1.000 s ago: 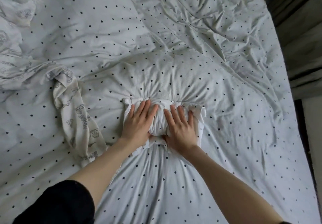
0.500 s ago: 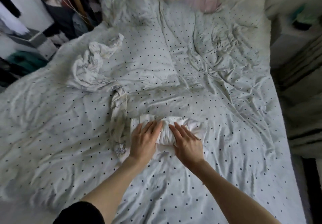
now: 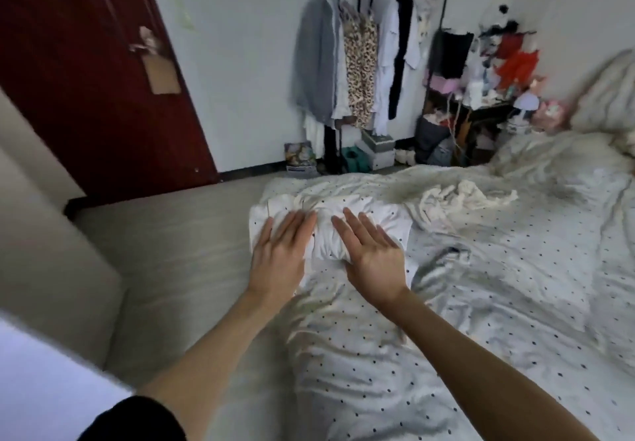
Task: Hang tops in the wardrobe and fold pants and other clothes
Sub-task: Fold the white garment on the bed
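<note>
My left hand [image 3: 280,257] lies flat on the near left part of the folded white garment [image 3: 330,231], fingers straight and close together, gripping nothing. My right hand [image 3: 372,255] lies just beside it on the near right part, fingers straight and slightly spread, also gripping nothing. I judge the flat palms are there to press the bundle down and keep its folds from springing open; the gap between my hands leaves the puckered middle of the bundle showing. The garment sits near the left edge of the bed, on the dotted duvet [image 3: 481,303], which is soft and heavily creased, so a fold may sit unevenly on it.

Just beyond the garment to the right lies a crumpled pale garment [image 3: 464,200], unfolded; I judge it is next for sorting. To the far right a pillow [image 3: 608,97] rests at the head of the bed.

Left of the bed is bare floor, then a dark red door [image 3: 86,80]. Against the far wall stands a black clothes rail [image 3: 378,45] carrying hung tops, with boxes [image 3: 376,152] at its foot and a cluttered shelf [image 3: 481,97] to its right. The view is blurred, so small items there cannot be identified.
</note>
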